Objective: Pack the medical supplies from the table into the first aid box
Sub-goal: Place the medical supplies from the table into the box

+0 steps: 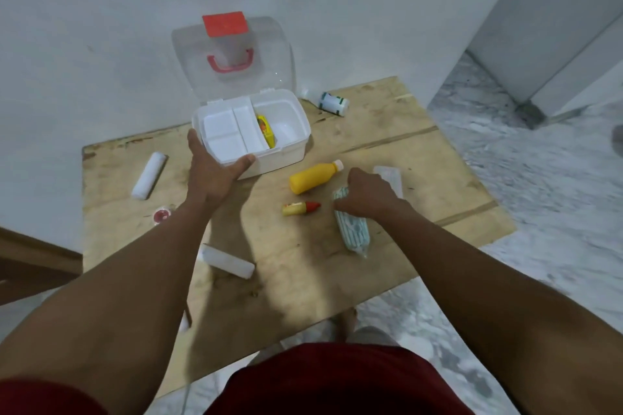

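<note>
Yellow pkt (265, 131) is in, rest left on bench (404, 152); our left grip (212, 172) holds first aid box (286, 152), right grip (365, 194) clasps striped pack (354, 229).

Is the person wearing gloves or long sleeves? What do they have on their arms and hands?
No gloves. The left hand and right hand are bare, with no rings, watch or bracelet to be seen. Both forearms are bare too. A dark red sleeve shows high on the left arm, like the dark red clothing below.

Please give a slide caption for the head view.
The left hand holds the open first aid box; the right hand grips a striped packet.
</note>
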Demonstrator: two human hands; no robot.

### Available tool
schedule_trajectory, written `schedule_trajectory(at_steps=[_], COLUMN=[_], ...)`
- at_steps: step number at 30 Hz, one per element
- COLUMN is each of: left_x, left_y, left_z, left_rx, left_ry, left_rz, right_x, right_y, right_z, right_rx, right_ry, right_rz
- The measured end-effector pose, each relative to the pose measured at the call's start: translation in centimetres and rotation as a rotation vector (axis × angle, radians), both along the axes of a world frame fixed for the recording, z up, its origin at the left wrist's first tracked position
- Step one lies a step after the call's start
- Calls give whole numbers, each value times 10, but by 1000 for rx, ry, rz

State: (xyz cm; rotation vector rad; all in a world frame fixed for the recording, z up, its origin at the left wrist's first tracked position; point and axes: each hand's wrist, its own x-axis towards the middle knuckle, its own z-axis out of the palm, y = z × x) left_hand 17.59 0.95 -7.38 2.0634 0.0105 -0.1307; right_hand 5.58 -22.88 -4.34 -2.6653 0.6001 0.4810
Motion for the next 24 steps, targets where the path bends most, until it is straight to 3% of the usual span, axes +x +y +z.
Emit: schedule_trajectory(at_steps=[8,14,18,24], left_x=[0,0,0,2], left_y=[0,0,-1,0], left_z=[4,5,6,3], left_rx=[2,-78,-102,-120], left_ry=[15,9,-1,32], left_rz=[-17,-21,-23,-8], right_x=[0,41,85,140], right_y=[4,5,8,15], right_z=[13,83,109,106], right_rx=[30,415,586,416], right_ry=[33,-155,-313,-351], right_rz=[-14,-228,-206,-52])
